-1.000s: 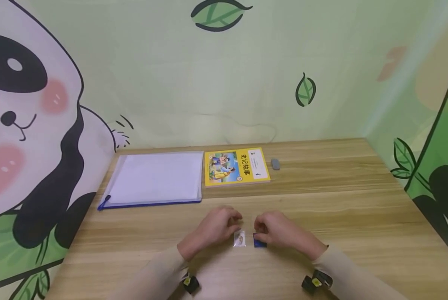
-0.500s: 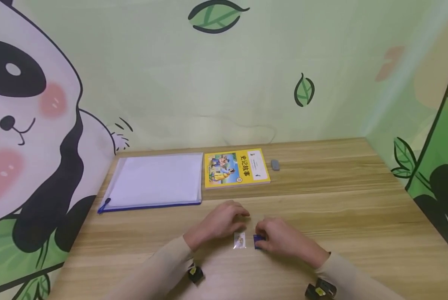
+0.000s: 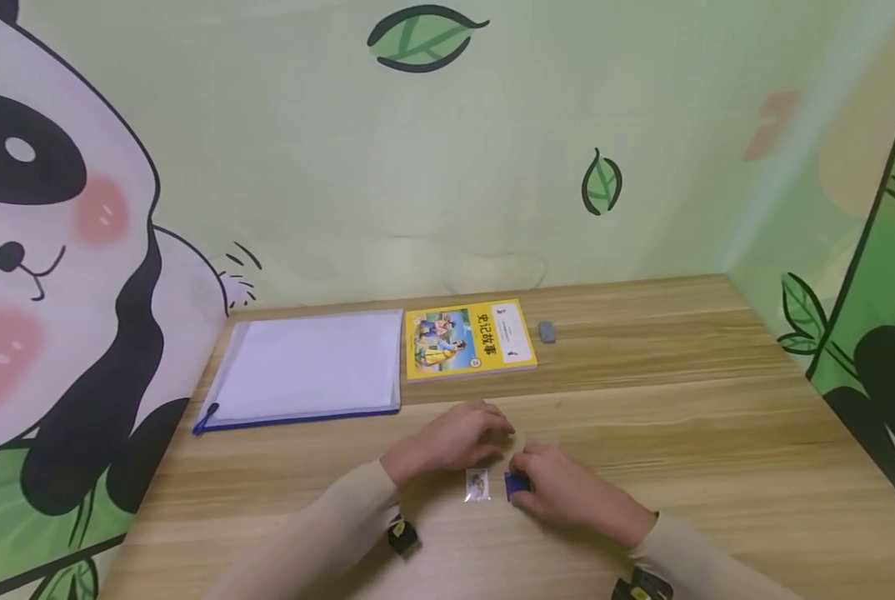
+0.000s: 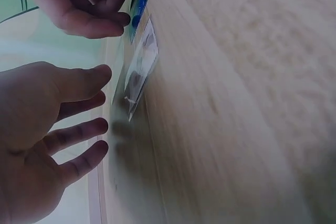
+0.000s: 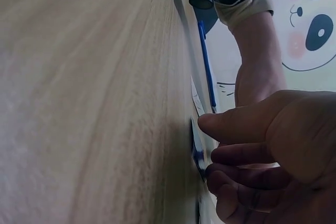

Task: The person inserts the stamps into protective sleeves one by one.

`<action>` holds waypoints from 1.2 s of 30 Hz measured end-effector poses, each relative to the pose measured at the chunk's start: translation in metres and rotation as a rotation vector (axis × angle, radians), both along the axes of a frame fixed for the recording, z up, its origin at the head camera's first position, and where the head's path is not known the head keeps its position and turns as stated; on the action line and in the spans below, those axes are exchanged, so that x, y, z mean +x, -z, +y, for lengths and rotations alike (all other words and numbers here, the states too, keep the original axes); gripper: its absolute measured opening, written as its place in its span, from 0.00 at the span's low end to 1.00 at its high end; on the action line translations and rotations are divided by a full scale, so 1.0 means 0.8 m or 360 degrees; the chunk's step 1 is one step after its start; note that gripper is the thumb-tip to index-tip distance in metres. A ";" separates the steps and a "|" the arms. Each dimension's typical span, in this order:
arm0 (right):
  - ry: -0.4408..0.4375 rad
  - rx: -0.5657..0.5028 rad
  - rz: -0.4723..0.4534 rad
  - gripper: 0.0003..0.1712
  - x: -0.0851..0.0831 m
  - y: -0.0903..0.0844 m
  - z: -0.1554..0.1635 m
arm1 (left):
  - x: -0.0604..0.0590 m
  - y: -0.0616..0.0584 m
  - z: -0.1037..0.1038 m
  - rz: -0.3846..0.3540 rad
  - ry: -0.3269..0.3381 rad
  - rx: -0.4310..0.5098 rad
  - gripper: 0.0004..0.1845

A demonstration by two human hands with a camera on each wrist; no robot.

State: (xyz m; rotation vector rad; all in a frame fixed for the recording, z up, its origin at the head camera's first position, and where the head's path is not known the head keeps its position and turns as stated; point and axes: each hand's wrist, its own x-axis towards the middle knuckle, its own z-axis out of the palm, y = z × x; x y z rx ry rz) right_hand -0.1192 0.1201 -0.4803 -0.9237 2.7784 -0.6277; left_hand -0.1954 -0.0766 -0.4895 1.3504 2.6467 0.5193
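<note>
It looked like a child's study corner: a light wooden desk (image 3: 642, 417) stood against green cartoon panda wallpaper (image 3: 57, 250), and beyond the hands lay a yellow picture storybook (image 3: 468, 339) and a clear zip folder (image 3: 305, 371).

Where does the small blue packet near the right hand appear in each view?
Head: small blue packet lies low at centre, under the right hand.
Left wrist: top, at.
Right wrist: low centre-right, edge-on at.
Shared landmark: small clear plastic packet beside it.
</note>
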 end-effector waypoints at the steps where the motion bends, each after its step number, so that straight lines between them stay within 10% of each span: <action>1: -0.0003 0.0000 0.0008 0.17 0.000 0.000 0.000 | -0.001 0.001 0.002 0.0018 0.0030 -0.0013 0.18; 11: -0.0037 0.0049 0.0090 0.18 0.001 0.002 -0.004 | -0.006 0.000 0.008 0.0170 0.0206 -0.0056 0.17; 36: -0.0068 0.0076 0.0136 0.13 0.000 0.005 -0.002 | -0.007 -0.005 0.019 0.0268 0.0227 -0.0211 0.17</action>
